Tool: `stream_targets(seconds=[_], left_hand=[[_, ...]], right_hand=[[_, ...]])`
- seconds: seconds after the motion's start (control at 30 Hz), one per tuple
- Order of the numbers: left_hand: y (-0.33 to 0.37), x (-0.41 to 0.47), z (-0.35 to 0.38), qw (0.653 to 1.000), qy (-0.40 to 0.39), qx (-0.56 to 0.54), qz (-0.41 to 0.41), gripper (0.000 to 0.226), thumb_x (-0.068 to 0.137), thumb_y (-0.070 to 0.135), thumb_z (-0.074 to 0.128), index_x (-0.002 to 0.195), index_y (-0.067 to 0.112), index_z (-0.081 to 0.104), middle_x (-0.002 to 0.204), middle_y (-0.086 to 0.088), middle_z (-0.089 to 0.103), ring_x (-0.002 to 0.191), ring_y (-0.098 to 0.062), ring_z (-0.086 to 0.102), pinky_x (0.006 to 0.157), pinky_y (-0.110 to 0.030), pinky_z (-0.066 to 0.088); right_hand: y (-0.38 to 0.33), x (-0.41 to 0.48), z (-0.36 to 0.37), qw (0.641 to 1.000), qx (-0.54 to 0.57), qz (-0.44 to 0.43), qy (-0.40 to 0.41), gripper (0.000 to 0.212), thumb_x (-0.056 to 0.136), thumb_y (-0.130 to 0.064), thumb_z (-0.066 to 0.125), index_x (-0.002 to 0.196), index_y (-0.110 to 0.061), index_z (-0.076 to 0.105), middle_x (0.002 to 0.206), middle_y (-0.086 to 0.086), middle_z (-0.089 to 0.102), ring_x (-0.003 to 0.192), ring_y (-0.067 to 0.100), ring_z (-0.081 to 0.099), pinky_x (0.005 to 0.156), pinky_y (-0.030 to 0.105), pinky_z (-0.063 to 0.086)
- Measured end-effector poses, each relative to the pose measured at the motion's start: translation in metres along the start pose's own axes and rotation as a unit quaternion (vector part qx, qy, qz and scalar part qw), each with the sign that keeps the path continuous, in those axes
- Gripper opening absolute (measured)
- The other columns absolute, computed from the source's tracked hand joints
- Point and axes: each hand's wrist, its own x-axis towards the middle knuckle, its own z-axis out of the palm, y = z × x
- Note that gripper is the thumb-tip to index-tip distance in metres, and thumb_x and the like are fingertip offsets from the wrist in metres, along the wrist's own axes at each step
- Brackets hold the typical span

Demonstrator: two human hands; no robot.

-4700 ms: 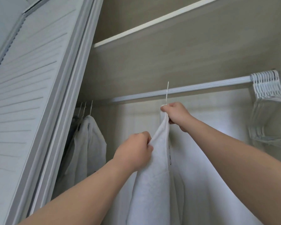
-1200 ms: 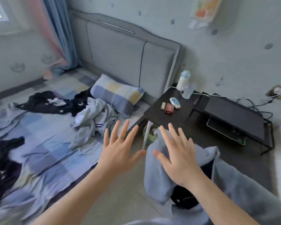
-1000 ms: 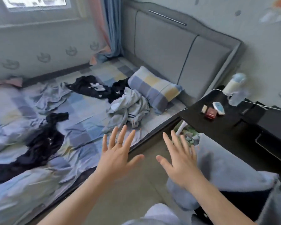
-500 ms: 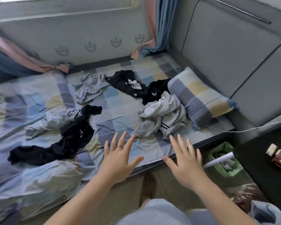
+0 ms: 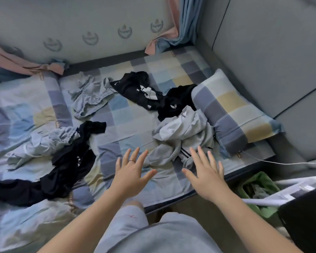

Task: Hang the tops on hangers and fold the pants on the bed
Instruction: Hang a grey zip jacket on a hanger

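Both at once: reaching out with the left hand [image 5: 130, 172] and the right hand [image 5: 206, 174], spreading the fingers wide and holding nothing. Hovering over the near edge of the bed [image 5: 128, 114], not touching any cloth yet.

Coming back from the closet, after hanging a white top on the rail there a few seconds ago. Looking down at the bed now, much closer than a moment ago. Meaning, most likely, finishing with one top and going for the next piece.

Aiming, probably, at the grey top [image 5: 186, 132] with dark stripes, lying crumpled just past the fingertips [image 5: 200, 152] and touching the checked pillow [image 5: 232, 110]. Seeing more clothes waiting farther back: a black top [image 5: 135, 84] with a white print, another black piece [image 5: 175, 105] touching the grey top, and a light grey piece [image 5: 89, 95] near the wall [image 5: 80, 21]. Seeing, off to the left, a pale blue piece [image 5: 44, 141] and long black pants [image 5: 66, 165] lying across each other. Not being able to tell tops from pants for most of these.

Still having lots to hang and fold. Needing, next, to be pinching the grey top and shaking it out to find the neck.
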Motion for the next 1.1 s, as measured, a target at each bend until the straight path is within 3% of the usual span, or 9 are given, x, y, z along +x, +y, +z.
stream_targets(seconds=[0.27, 0.53, 0.63, 0.77, 0.83, 0.93, 1.03, 1.1], left_hand=[[-0.025, 0.145, 0.035, 0.997, -0.069, -0.033, 0.005, 0.075, 0.094, 0.073, 0.035, 0.158, 0.04, 0.015, 0.168, 0.006, 0.009, 0.155, -0.02, 0.001, 0.123, -0.048, 0.009], [-0.074, 0.329, 0.145, 0.983, -0.124, -0.135, 0.005, 0.074, 0.096, 0.06, 0.051, 0.156, 0.025, 0.028, 0.161, -0.002, 0.032, 0.147, -0.026, 0.027, 0.119, -0.039, 0.024], [-0.081, 0.385, 0.184, 0.986, -0.105, -0.125, 0.037, 0.081, 0.092, 0.059, 0.058, 0.157, 0.024, 0.025, 0.163, -0.005, 0.028, 0.149, -0.027, 0.021, 0.119, -0.041, 0.022], [-0.081, 0.439, 0.224, 0.989, -0.087, -0.083, 0.088, 0.088, 0.084, 0.057, 0.067, 0.155, 0.034, 0.021, 0.166, -0.003, 0.016, 0.151, -0.027, 0.011, 0.118, -0.049, 0.026], [-0.076, 0.455, 0.239, 0.989, -0.088, -0.063, 0.1, 0.084, 0.085, 0.053, 0.067, 0.154, 0.034, 0.022, 0.165, -0.002, 0.018, 0.152, -0.027, 0.011, 0.119, -0.049, 0.023], [-0.068, 0.467, 0.253, 0.992, -0.047, -0.064, 0.098, 0.056, 0.091, 0.035, 0.059, 0.143, 0.029, 0.039, 0.157, 0.001, 0.035, 0.147, -0.024, 0.021, 0.115, -0.043, 0.022], [-0.062, 0.463, 0.256, 0.991, -0.025, -0.087, 0.099, 0.033, 0.095, 0.022, 0.051, 0.128, 0.025, 0.051, 0.143, 0.002, 0.05, 0.138, -0.024, 0.033, 0.105, -0.041, 0.027], [-0.059, 0.453, 0.25, 0.99, -0.01, -0.086, 0.114, 0.021, 0.097, 0.019, 0.047, 0.117, 0.023, 0.054, 0.127, 0.0, 0.058, 0.124, -0.026, 0.044, 0.096, -0.039, 0.03]], right_hand=[[0.036, 0.109, 0.043, 0.998, 0.019, 0.06, -0.025, 0.074, 0.099, -0.067, 0.028, 0.156, -0.044, -0.013, 0.166, -0.013, -0.018, 0.153, 0.019, -0.016, 0.121, 0.056, -0.004], [0.071, 0.297, 0.097, 0.995, 0.002, 0.101, -0.005, 0.076, 0.099, -0.062, 0.037, 0.159, -0.039, -0.002, 0.169, -0.008, -0.007, 0.155, 0.021, -0.007, 0.122, 0.052, 0.006], [0.076, 0.359, 0.119, 0.996, -0.026, 0.083, 0.013, 0.084, 0.094, -0.062, 0.048, 0.158, -0.04, -0.001, 0.168, -0.006, -0.011, 0.153, 0.023, -0.013, 0.122, 0.053, 0.005], [0.083, 0.418, 0.153, 0.987, -0.159, 0.009, 0.018, 0.087, 0.087, -0.061, 0.061, 0.155, -0.045, 0.009, 0.165, -0.003, -0.023, 0.15, 0.03, -0.024, 0.119, 0.059, -0.009], [0.085, 0.435, 0.168, 0.979, -0.204, -0.004, 0.017, 0.078, 0.087, -0.057, 0.063, 0.152, -0.044, 0.024, 0.168, -0.001, -0.012, 0.152, 0.03, -0.017, 0.117, 0.062, -0.01], [0.085, 0.443, 0.181, 0.973, -0.225, 0.005, 0.048, 0.049, 0.091, -0.039, 0.061, 0.139, -0.037, 0.051, 0.164, -0.002, 0.022, 0.154, 0.027, 0.004, 0.116, 0.063, -0.005], [0.085, 0.435, 0.181, 0.978, -0.194, 0.017, 0.072, 0.025, 0.097, -0.031, 0.052, 0.117, -0.028, 0.068, 0.137, -0.008, 0.057, 0.149, 0.02, 0.026, 0.119, 0.058, 0.0], [0.083, 0.421, 0.174, 0.986, -0.143, 0.027, 0.081, 0.018, 0.098, -0.03, 0.05, 0.101, -0.027, 0.067, 0.114, -0.008, 0.066, 0.139, 0.017, 0.041, 0.119, 0.054, 0.005]])
